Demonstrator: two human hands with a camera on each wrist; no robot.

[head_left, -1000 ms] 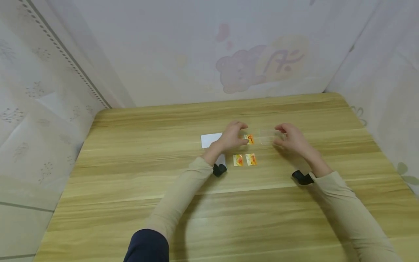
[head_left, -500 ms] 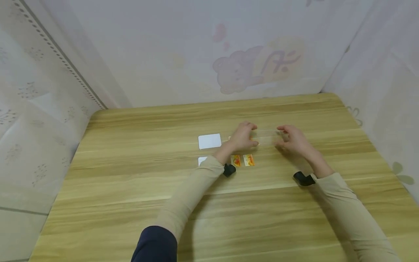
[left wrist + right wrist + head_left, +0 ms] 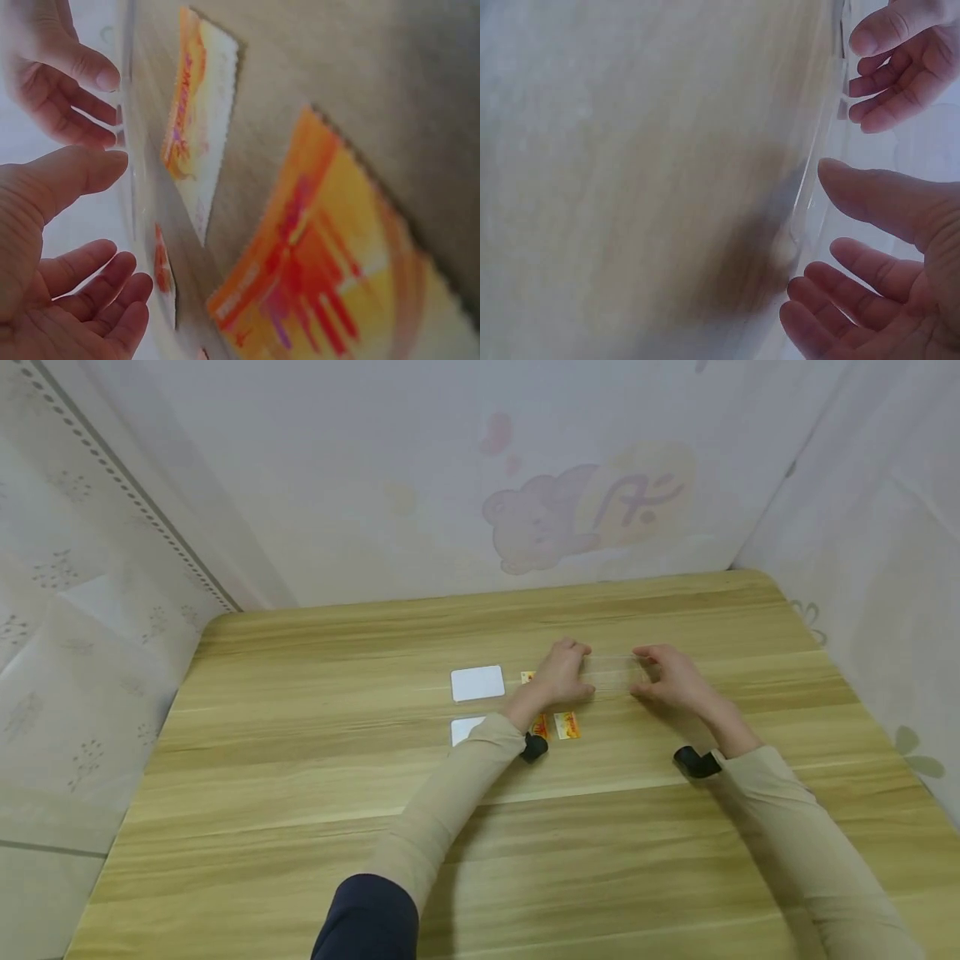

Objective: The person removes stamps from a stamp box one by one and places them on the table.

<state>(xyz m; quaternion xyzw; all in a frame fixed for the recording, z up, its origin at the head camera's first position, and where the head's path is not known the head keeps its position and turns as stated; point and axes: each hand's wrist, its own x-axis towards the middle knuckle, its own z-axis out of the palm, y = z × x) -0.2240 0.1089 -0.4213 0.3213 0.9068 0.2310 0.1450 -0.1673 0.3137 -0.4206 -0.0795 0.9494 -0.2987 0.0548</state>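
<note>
A clear, thin rectangular plate (image 3: 615, 675) lies on the table between my hands. At its left end is my left hand (image 3: 562, 675), thumb and fingers apart by the near and far edges. My right hand (image 3: 672, 678) stands at the right end in the same way, fingers relaxed. Whether the fingertips press on the plate I cannot tell. Beneath and beside my left wrist lie small orange-and-yellow, stamp-like pieces (image 3: 567, 726) with toothed edges; the left wrist view shows one piece (image 3: 330, 262) close up. My left hand and sleeve partly cover the others.
Two white cards, a far card (image 3: 477, 683) and a near card (image 3: 463, 730) partly under the left sleeve, lie left of the stamp-like pieces. The wooden table (image 3: 300, 735) reaches a patterned curtain (image 3: 360, 510) at its back.
My left hand has moved right, over the stamp-like pieces, to the left end of the clear plate. My right hand stays at the other end. The head view has shifted slightly.
</note>
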